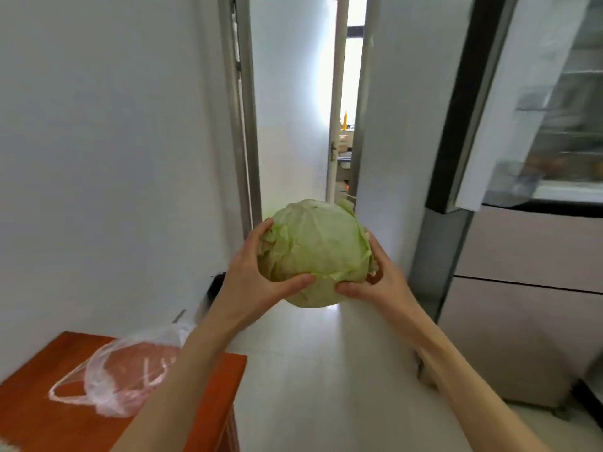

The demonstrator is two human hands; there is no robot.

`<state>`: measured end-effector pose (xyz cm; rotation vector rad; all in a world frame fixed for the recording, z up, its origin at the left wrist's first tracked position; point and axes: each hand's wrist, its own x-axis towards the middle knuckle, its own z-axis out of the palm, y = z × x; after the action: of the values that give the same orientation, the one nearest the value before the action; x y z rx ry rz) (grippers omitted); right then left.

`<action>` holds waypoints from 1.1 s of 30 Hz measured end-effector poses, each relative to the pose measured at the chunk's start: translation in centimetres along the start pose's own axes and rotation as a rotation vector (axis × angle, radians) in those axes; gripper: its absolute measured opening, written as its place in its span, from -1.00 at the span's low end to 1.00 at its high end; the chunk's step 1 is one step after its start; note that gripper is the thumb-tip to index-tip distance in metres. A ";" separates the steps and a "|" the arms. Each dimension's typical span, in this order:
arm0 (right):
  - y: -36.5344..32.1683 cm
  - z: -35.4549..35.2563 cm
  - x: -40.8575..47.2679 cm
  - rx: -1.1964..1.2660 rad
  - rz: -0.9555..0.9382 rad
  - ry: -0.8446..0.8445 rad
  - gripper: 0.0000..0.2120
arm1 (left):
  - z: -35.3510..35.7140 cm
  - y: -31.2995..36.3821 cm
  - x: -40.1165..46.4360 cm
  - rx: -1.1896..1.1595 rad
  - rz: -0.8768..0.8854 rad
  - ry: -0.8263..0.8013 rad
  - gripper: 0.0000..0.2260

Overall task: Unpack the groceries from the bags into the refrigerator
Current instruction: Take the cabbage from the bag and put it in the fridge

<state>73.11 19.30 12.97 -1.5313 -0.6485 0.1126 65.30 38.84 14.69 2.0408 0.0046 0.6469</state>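
head view shows a cabbage held up in mid-air between both hands, well apart from the red worktop and short of the refrigerator, whose upper door stands open at right. left hand and right hand curl their fingers round its sides, thumbs on the near face. one plastic bag lies slack on the worktop, seemingly emptied. shelving the cabbage is still to do. it is nearly round, no clear long axis; the stem end cannot be made out.

A round, pale green cabbage is held in mid-air. A crumpled clear plastic bag lies on the worktop. The refrigerator stands open at right.
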 end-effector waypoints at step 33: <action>-4.6 -63.4 0.9 -0.334 -0.105 0.582 -0.31 | 62.0 25.3 24.0 -0.443 0.339 -0.305 -0.05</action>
<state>101.27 -36.76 23.40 -1.7349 -0.2833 -0.5285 107.18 -18.29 20.90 1.6963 -0.6208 0.4808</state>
